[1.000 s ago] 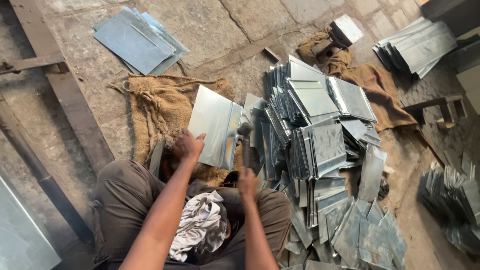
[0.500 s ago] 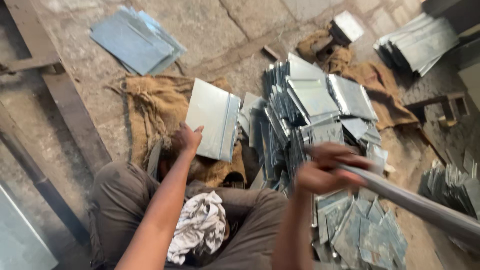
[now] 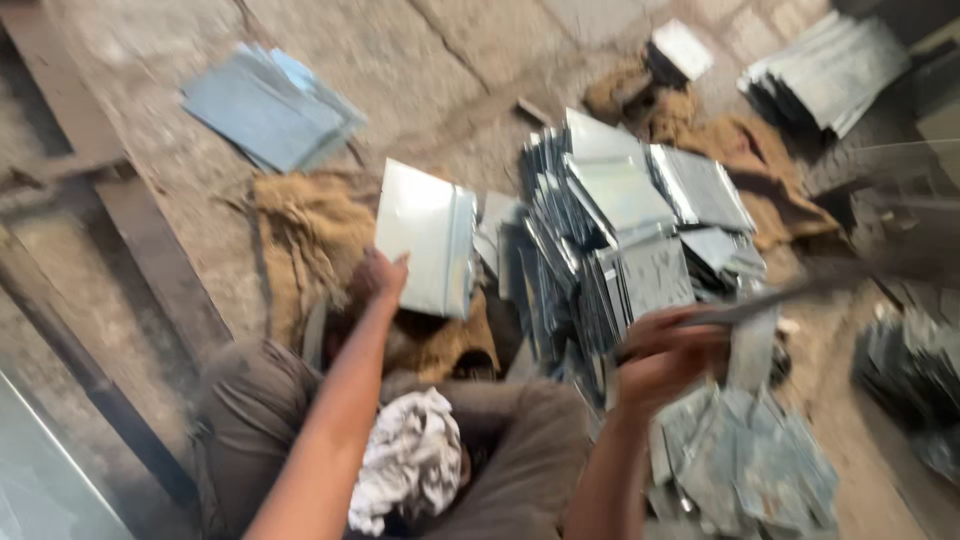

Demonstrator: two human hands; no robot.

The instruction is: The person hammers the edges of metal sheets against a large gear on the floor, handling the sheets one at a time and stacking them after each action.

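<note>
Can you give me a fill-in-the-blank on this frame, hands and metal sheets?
1. The left hand holds a flat metal ____ over the burlap sack.
2. The right hand grips a long, blurred ____.
3. A crumpled white ____ lies on the person's lap.
4. The pile of sheets stands on the person's ____ side.

Missing: sheet; bar; cloth; right

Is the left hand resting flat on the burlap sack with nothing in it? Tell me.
No, the left hand grips a flat metal sheet by its lower edge, tilted up over the burlap sack.

no packages, labels, signs or screens visible
</note>
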